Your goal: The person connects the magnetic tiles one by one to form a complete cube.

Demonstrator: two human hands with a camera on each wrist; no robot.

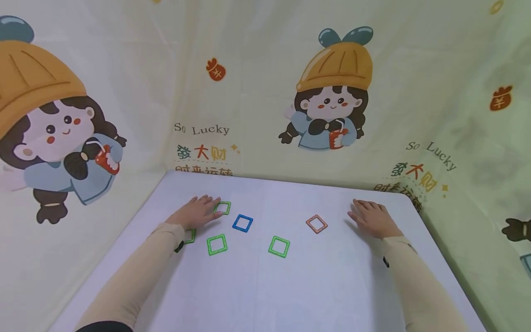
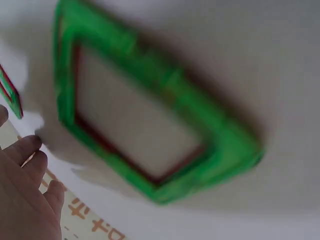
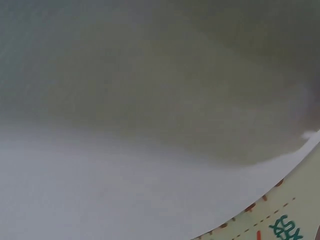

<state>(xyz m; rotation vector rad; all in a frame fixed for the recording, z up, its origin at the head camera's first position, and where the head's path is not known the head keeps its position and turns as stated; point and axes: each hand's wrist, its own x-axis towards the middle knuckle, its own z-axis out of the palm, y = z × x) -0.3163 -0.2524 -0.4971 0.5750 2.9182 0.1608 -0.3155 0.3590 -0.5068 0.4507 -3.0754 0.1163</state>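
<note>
Several square frame tiles lie on the white table (image 1: 257, 286). My left hand (image 1: 204, 208) lies flat with straight fingers, and its fingertips touch a green tile (image 1: 224, 207). Another green tile (image 1: 190, 236) is partly hidden under that wrist; in the left wrist view a green tile (image 2: 150, 115) fills the frame, blurred, beside my left hand (image 2: 27, 195). A blue tile (image 1: 242, 223), two more green tiles (image 1: 217, 244) (image 1: 279, 246) and an orange tile (image 1: 316, 223) sit between my hands. My right hand (image 1: 367, 211) rests flat on the table, holding nothing, right of the orange tile.
A cartoon-printed cloth (image 1: 332, 92) hangs behind and to both sides of the table. The right wrist view is blurred: only bare table (image 3: 125, 190) and a strip of printed cloth (image 3: 285, 225) at the lower right corner.
</note>
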